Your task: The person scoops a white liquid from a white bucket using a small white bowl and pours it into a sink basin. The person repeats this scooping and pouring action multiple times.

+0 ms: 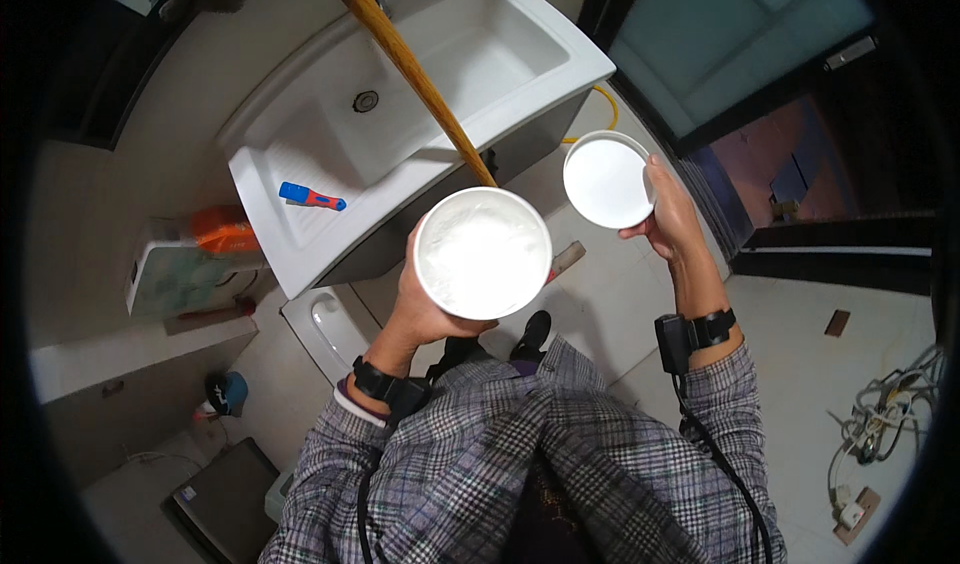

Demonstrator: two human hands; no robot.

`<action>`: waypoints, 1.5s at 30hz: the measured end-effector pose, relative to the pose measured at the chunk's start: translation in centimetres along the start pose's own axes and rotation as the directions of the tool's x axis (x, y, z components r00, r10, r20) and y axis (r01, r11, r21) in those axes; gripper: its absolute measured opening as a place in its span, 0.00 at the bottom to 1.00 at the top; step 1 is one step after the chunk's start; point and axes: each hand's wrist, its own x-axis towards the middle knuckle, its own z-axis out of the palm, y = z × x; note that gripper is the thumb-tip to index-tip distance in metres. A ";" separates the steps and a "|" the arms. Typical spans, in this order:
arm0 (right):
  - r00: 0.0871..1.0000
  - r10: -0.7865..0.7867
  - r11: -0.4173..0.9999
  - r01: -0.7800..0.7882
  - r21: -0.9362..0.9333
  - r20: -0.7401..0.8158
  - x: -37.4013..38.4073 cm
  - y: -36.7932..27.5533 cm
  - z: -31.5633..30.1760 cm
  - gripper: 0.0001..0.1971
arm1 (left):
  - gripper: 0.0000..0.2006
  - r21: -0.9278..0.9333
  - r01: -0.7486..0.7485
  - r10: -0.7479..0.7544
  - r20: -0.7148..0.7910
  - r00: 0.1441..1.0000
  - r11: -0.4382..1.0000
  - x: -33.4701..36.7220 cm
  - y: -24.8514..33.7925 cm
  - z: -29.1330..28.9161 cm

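Observation:
My left hand [412, 309] is wrapped round the side of a round white tub [547, 256]. The tub is uncovered, its mouth facing up, and white stuff [483, 252] fills much of it; whether this is powder or paste I cannot make out. To the right and a little farther off, my right hand [668, 212] grips the edge of a round white lid [604, 180]. Lid and tub are apart. A long wooden pole [420, 82] slants across the sink behind the tub, and the tub hides its near end.
A white sink [490, 39] stands ahead, with a blue and red handled tool [312, 197] on its left ledge. At left are an orange package [222, 230] and a white ceramic fixture [330, 326]. Tangled cables [885, 419] lie on the floor at right, below a glass-panelled door [735, 39].

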 end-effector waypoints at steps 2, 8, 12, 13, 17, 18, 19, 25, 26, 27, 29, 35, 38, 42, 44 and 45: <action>0.998 -0.048 0.998 0.049 -0.041 0.029 2.7 -0.7 0.1 0.29 | 0.63 -0.010 0.066 -0.067 -0.085 0.994 0.998 -1.5 -0.8 -0.7; 0.979 -0.201 0.954 0.188 -0.232 -0.031 13.3 -4.6 4.7 0.23 | 0.59 0.157 0.106 -0.067 -0.236 0.969 0.982 -4.4 -3.0 -5.1; 0.977 -0.211 0.904 0.210 -0.373 0.039 22.3 -6.2 8.8 0.20 | 0.57 0.005 0.190 -0.180 -0.294 0.939 0.982 -3.8 -5.3 -9.3; 0.975 -0.218 0.886 0.215 -0.412 0.039 24.4 -6.0 9.7 0.19 | 0.54 0.141 0.230 -0.184 -0.279 0.942 0.963 -3.4 -5.9 -10.5; 0.958 -0.284 0.698 0.239 -0.675 0.046 31.2 -4.9 11.7 0.17 | 0.45 0.208 0.125 -0.061 -0.290 0.955 0.970 -2.1 -8.4 -14.1; 0.959 -0.282 0.667 0.225 -0.710 0.038 32.7 -4.5 12.0 0.18 | 0.46 0.192 0.131 -0.070 -0.296 0.953 0.973 -1.9 -8.8 -14.8; 0.958 -0.284 0.639 0.224 -0.736 0.045 34.1 -4.3 12.2 0.18 | 0.47 0.176 0.136 -0.078 -0.302 0.950 0.975 -1.6 -9.2 -15.4; 0.850 -0.513 0.201 0.259 -0.945 0.124 40.4 -2.4 12.9 0.16 | 0.50 0.199 0.151 -0.078 -0.333 0.940 0.968 0.8 -10.0 -16.6; 0.827 -0.543 0.138 0.261 -0.955 0.148 41.0 -2.2 13.0 0.16 | 0.51 0.188 0.162 -0.091 -0.337 0.937 0.969 1.1 -9.8 -16.6; 0.818 -0.554 0.140 0.273 -0.952 0.153 41.6 -2.0 13.1 0.16 | 0.51 0.139 0.165 -0.109 -0.341 0.934 0.976 1.5 -9.8 -16.6; 0.802 -0.575 0.132 0.287 -0.949 0.162 42.4 -1.5 13.3 0.16 | 0.51 -0.002 0.243 -0.230 -0.338 0.913 0.970 2.0 -9.6 -16.4; 0.772 -0.619 0.088 0.250 -0.964 0.143 44.2 -0.9 13.4 0.17 | 0.52 0.085 0.170 -0.134 -0.326 0.936 0.982 3.3 -9.8 -16.3; 0.834 -0.524 0.108 0.269 -0.957 0.176 44.7 -0.4 13.6 0.17 | 0.52 0.131 0.172 -0.122 -0.324 0.938 0.976 3.6 -9.4 -16.3; 0.974 -0.169 0.487 0.214 -0.846 0.150 44.5 1.6 15.2 0.20 | 0.52 0.091 0.208 -0.166 -0.344 0.924 0.974 3.8 -8.9 -16.1; 0.988 0.066 0.757 0.044 -0.652 0.143 44.0 2.7 16.3 0.19 | 0.53 0.123 0.212 -0.158 -0.350 0.923 0.969 3.9 -8.9 -16.1; 0.980 0.117 0.798 0.003 -0.602 0.161 43.7 2.9 16.5 0.18 | 0.53 0.143 0.201 -0.140 -0.353 0.925 0.969 3.9 -9.0 -16.2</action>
